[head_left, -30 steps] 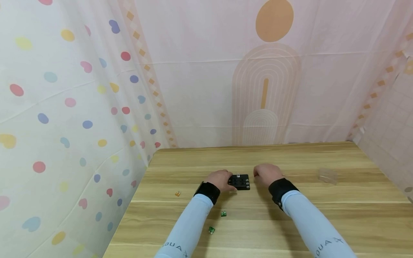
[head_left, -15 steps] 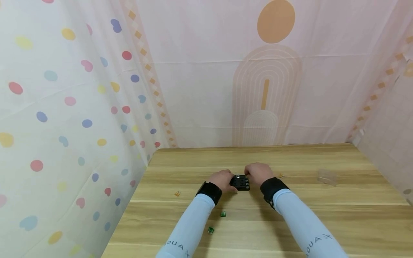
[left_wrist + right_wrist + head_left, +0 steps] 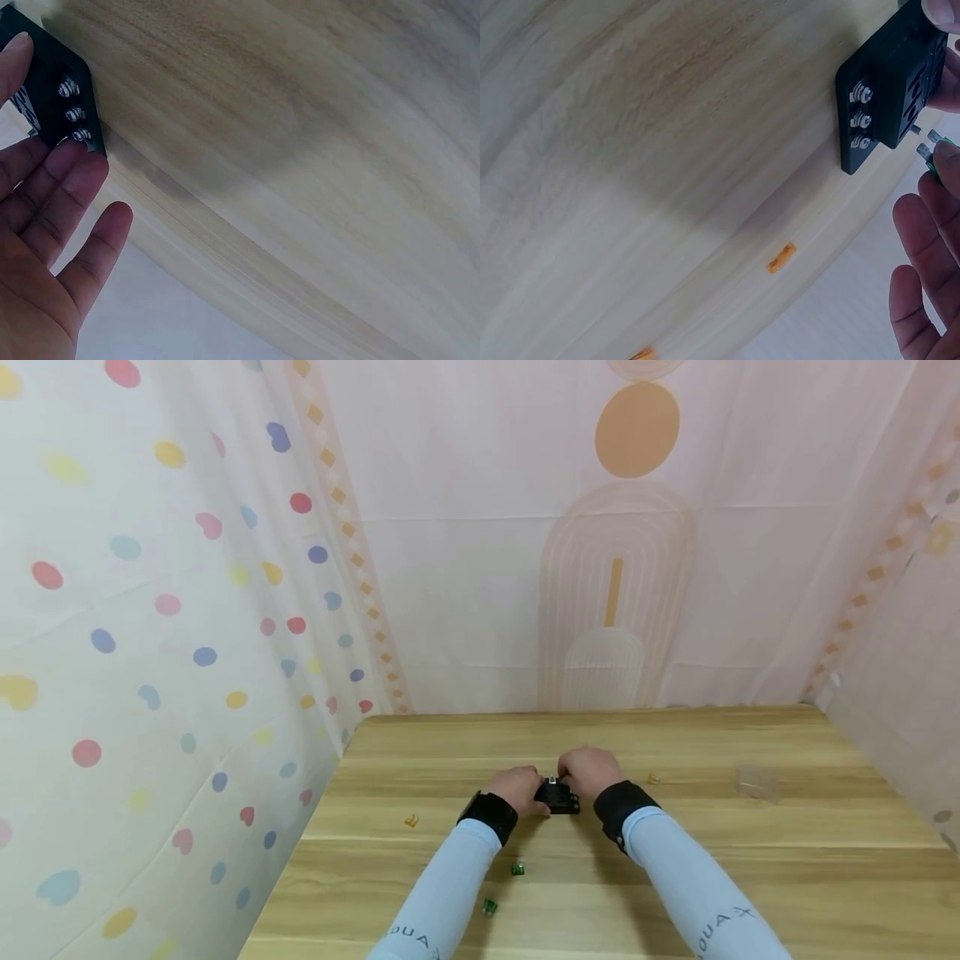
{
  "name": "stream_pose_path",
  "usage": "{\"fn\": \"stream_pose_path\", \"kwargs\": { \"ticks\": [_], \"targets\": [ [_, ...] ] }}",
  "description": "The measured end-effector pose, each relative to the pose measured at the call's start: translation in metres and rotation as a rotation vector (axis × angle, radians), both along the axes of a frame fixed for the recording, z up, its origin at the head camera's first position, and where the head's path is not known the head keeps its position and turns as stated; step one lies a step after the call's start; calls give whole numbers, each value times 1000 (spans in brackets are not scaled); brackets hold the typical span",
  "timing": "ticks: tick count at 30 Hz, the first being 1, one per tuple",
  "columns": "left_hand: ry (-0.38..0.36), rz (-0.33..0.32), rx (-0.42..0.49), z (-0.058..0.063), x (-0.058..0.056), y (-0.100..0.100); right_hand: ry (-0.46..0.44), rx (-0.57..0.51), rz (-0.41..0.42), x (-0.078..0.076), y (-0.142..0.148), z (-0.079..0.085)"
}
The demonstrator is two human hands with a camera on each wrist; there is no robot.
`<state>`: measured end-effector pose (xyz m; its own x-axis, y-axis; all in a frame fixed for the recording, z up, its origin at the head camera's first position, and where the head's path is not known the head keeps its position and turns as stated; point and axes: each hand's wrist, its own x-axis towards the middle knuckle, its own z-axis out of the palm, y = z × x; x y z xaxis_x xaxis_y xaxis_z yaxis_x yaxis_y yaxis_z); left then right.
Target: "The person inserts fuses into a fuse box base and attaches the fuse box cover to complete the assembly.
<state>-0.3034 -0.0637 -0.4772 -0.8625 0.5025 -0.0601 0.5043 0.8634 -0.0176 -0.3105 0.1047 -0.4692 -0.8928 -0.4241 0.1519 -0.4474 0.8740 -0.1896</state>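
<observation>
Starting closest to the camera, two light blue sleeves (image 3: 438, 885) ran up toward a black block (image 3: 558, 803), which sat between the hands around the middle of the wooden table (image 3: 750, 893), so I'm using it as the landmark. Short of the block and a bit left of it lay one loose green piece (image 3: 489, 907), then a second green piece (image 3: 517, 868) nearer to it. An orange piece (image 3: 411, 820) was well out to the block's left.

At the block itself, the left hand (image 3: 516, 789) gripped its left end, thumb on one side and fingertips on the other. Couldn't tell whether the block was flat or slightly lifted. The right hand (image 3: 591, 770) was at the block's right, thumb and finger pinching a pronged green fuse (image 3: 930, 162). Its prongs were just beside the block, apart from it as far as I could make out.

Past the block on the right was another orange piece (image 3: 654, 778), then a clear plastic piece (image 3: 757, 783) farther right, and the curtain (image 3: 480, 610) behind everything.

Progress-wise, I'd call it early: one fuse lined up but not in, four bits untouched. The slots I could see looked bare, though fingers covered part of the block, so no promises there.
</observation>
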Motion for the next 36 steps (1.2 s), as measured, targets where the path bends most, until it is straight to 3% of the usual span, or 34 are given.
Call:
{"fn": "stream_pose_path", "kwargs": {
  "ticks": [12,36],
  "targets": [
    [-37,12,49,4,0,0,33,-3,11,-2,-7,-3],
    [1,-9,39,-4,-3,-1,38,25,15,-1,-8,-8]
  ]
}}
